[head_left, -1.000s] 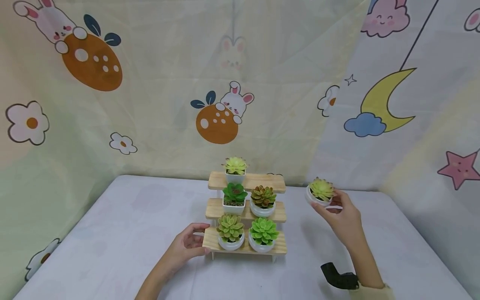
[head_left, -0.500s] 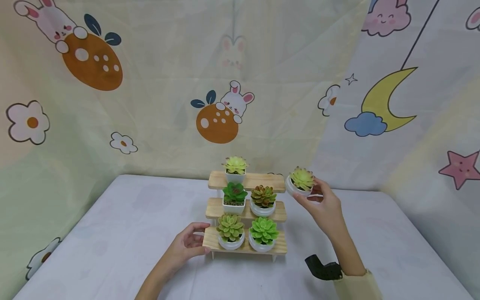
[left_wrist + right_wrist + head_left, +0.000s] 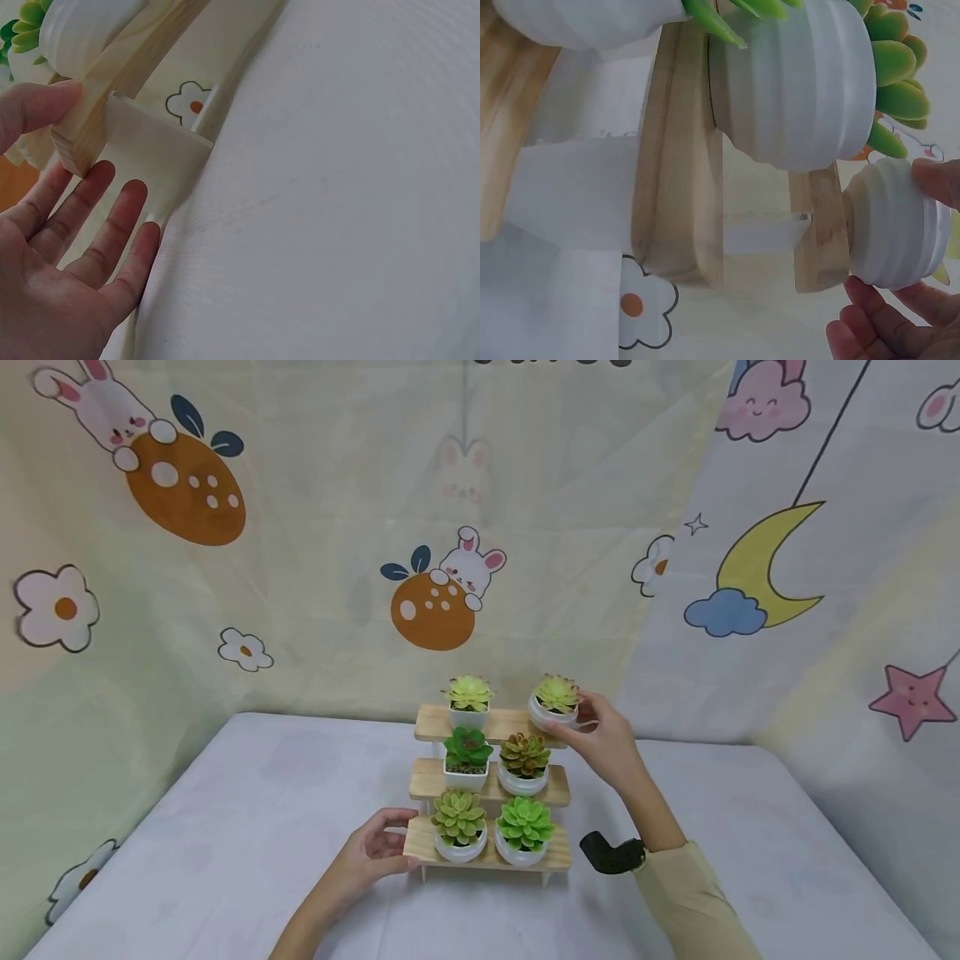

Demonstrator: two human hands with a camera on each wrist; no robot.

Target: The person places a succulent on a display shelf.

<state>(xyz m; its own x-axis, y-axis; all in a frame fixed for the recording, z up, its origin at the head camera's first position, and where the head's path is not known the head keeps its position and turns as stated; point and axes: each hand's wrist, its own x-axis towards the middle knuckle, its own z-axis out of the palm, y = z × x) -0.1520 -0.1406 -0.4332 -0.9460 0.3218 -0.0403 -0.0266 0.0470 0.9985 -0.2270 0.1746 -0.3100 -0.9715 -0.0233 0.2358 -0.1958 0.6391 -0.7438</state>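
A three-tier wooden plant stand is in the middle of the table, with white supports beneath its boards. My left hand grips the left end of its lowest board, thumb on top and fingertips at the edge in the left wrist view. At the right end of the top board, my right hand holds a potted succulent in a round white pot. The right wrist view has this pot against the top board, pinched between thumb and fingers.
Another pale succulent is on the top board's left. The middle board bears a dark green succulent and a brownish one; two greener ones stand on the lowest. A printed cloth hangs behind the white table.
My right hand has carried the potted succulent leftward from beside the stand to the top board's right end. My left hand stays on the lowest board.
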